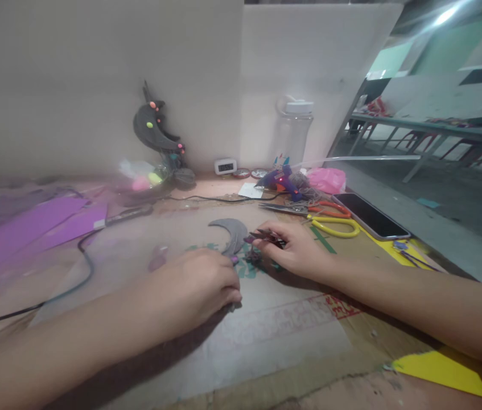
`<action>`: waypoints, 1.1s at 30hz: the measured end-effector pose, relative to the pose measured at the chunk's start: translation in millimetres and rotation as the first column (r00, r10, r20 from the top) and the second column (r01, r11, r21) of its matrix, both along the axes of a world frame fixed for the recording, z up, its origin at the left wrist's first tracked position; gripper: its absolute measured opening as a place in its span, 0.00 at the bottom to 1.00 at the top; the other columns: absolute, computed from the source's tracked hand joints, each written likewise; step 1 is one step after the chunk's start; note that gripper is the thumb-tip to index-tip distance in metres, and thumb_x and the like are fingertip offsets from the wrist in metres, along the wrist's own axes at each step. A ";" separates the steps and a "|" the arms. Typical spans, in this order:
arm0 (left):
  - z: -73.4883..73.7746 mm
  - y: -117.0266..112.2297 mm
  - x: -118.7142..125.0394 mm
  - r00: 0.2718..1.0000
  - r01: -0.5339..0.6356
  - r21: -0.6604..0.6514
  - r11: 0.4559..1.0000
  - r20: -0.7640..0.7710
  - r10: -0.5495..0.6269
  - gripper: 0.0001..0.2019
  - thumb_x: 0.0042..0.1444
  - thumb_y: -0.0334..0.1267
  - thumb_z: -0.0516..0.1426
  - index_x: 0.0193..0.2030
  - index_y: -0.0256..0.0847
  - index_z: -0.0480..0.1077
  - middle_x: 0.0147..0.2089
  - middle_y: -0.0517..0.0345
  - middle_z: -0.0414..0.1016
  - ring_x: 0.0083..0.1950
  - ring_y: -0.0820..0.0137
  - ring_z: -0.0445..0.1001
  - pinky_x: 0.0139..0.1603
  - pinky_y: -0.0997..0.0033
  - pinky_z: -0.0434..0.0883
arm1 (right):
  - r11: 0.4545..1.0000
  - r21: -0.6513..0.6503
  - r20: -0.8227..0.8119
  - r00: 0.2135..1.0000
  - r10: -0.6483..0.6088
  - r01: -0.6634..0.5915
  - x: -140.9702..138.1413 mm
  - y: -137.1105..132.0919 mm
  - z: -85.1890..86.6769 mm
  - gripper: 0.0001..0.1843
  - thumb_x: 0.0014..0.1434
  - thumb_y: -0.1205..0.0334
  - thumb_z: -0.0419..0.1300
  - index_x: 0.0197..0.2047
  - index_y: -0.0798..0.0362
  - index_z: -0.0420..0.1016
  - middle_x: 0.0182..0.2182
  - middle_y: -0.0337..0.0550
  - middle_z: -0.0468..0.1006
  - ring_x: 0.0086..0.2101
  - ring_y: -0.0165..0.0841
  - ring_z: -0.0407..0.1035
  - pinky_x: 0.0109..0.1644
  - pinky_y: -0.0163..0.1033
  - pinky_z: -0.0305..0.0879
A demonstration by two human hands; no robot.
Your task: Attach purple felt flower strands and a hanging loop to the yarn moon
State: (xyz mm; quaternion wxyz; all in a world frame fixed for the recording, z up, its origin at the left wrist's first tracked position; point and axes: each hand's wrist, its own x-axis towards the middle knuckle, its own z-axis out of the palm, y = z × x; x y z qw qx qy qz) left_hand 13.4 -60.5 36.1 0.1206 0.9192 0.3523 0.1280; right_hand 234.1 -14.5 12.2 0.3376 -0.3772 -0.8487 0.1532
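A flat grey crescent moon (235, 230) lies on the work surface between my two hands. My left hand (202, 282) is closed in front of it, fingertips pressed together and pointing down. A small greyish bit shows under those fingers, too hidden to name. To the right, my right hand (294, 245) is closed on a dark, tangled bundle (272, 236) with thin pointed ends. The bundle's tip comes close to the crescent's right side. A small purple piece (234, 259) sits at the crescent's lower end.
Scissors with orange and yellow handles (334, 225) lie beyond my right hand, near a phone (371, 215). A dark stuffed crescent (155, 126), a small clock (226, 166) and a bottle (294, 134) stand behind. Purple sheets (70, 222) and a black cable (89, 265) lie left.
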 end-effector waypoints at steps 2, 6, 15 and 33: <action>3.4 -2.3 -0.1 0.997 -0.002 -0.023 1.000 -0.074 0.000 0.12 0.61 0.45 0.53 0.33 0.45 0.76 0.33 0.57 0.77 0.37 0.66 0.74 0.40 0.70 0.68 | 1.000 -0.009 0.001 1.000 -0.004 0.004 0.1 0.1 -0.5 0.08 0.60 0.61 0.57 0.34 0.56 0.74 0.25 0.39 0.73 0.26 0.27 0.64 0.28 0.31 0.56; 6.6 1.9 2.1 0.992 -0.104 -0.010 0.995 -0.068 0.103 0.14 0.60 0.49 0.54 0.32 0.42 0.74 0.32 0.56 0.75 0.34 0.67 0.73 0.36 0.70 0.67 | 1.000 -0.013 -0.025 1.000 -0.014 0.014 0.3 -0.1 -0.4 0.08 0.60 0.60 0.57 0.34 0.56 0.75 0.27 0.40 0.75 0.27 0.28 0.65 0.29 0.31 0.58; -12.3 13.8 5.4 0.917 -0.271 -0.151 0.951 0.260 0.303 0.13 0.62 0.49 0.51 0.45 0.44 0.68 0.44 0.56 0.76 0.45 0.64 0.73 0.45 0.62 0.68 | 0.997 -0.025 -0.075 0.995 0.065 -0.067 -2.0 -3.9 -0.5 0.06 0.59 0.62 0.58 0.32 0.54 0.73 0.25 0.37 0.74 0.26 0.27 0.66 0.30 0.31 0.59; -17.9 26.6 4.3 0.754 -0.187 -0.464 0.866 0.497 0.429 0.11 0.58 0.47 0.57 0.33 0.42 0.68 0.37 0.56 0.77 0.38 0.67 0.76 0.39 0.65 0.74 | 0.999 -0.022 -0.093 0.995 -0.044 0.042 -0.5 0.4 1.1 0.08 0.60 0.61 0.58 0.30 0.54 0.72 0.22 0.36 0.70 0.24 0.27 0.62 0.28 0.31 0.56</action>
